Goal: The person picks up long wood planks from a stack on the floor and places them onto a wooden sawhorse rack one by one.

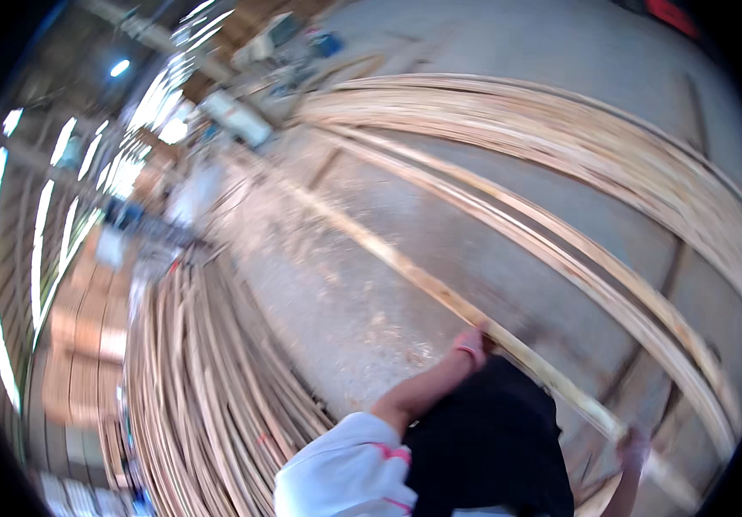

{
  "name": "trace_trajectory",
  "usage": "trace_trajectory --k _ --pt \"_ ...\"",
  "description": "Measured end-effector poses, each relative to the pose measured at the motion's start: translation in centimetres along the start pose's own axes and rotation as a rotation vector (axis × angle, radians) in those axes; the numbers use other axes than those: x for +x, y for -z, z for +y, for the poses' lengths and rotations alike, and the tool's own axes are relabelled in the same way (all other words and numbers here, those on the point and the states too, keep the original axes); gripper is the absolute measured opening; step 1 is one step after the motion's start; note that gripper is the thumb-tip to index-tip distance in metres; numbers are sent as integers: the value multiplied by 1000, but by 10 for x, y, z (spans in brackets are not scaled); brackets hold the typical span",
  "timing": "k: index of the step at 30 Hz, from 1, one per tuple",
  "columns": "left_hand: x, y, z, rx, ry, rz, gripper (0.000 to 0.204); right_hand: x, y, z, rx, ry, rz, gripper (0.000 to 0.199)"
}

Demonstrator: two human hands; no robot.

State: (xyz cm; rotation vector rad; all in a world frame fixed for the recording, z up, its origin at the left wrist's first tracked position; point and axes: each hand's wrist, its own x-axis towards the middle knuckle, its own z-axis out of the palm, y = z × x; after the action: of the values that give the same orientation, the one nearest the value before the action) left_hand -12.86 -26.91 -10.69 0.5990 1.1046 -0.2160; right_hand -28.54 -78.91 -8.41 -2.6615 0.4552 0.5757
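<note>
A long, narrow wooden strip [414,274] runs slantwise across the view, from the sawdust-strewn floor at the far left to past my body at the lower right. My left hand [473,343] is closed around it just ahead of my dark trousers. Farther down its length, toward the lower right, my right hand [634,448] also grips the strip; its fingers are blurred. Both forearms come from below, the left one out of a white sleeve with pink trim.
To my left lies a big pile of thin wooden strips [207,379]. A wide row of boards [509,116] spreads at the right, with a few separate strips [492,194] nearer me. Stacked brown blocks [87,345] stand at the far left. Sawdust [276,215] covers part of the concrete floor.
</note>
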Motion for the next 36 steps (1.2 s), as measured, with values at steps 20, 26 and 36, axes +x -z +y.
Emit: trace_trajectory --k 20,26,36 --pt "-39 16 -73 683 64 -781 30 -23 23 -209 308 517 -17 44" --pt "-102 6 72 558 40 -565 35 -81 151 -5 -237 -284 -175 47" --pt "-66 -22 259 380 -424 -439 30 -86 144 25 -968 359 859 50"
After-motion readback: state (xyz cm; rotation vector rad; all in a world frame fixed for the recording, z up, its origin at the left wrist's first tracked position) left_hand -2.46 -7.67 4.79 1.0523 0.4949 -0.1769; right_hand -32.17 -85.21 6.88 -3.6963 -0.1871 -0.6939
